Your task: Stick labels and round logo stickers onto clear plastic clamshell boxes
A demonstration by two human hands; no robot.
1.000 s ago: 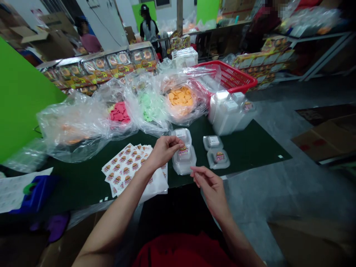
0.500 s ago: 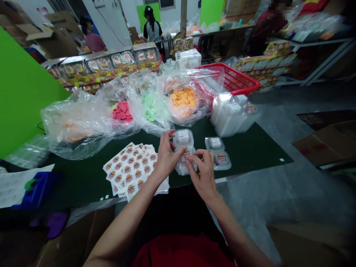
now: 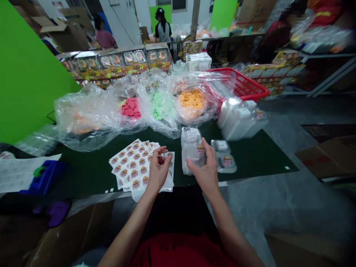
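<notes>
My right hand point(image 3: 204, 167) is closed round a clear plastic clamshell box point(image 3: 191, 148) that carries a small burger sticker and stands open on the dark green mat point(image 3: 258, 155). My left hand point(image 3: 159, 168) hovers over the sheets of burger stickers point(image 3: 133, 167), its fingers curled and pinched; I cannot make out whether anything is in them. A second clear box point(image 3: 225, 157) with a burger sticker lies just right of the held one.
Clear bags hold orange pieces point(image 3: 191, 100), green pieces point(image 3: 158, 105) and pink pieces point(image 3: 130, 107) behind the boxes. A stack of clear boxes point(image 3: 239, 116) and a red basket point(image 3: 244, 87) sit at right. A blue object point(image 3: 41, 178) lies at left. People stand far behind.
Both hands were pressing a sticker onto the box. Now my left hand has drawn back over the sticker sheets and my right hand has taken hold of the box's side.
</notes>
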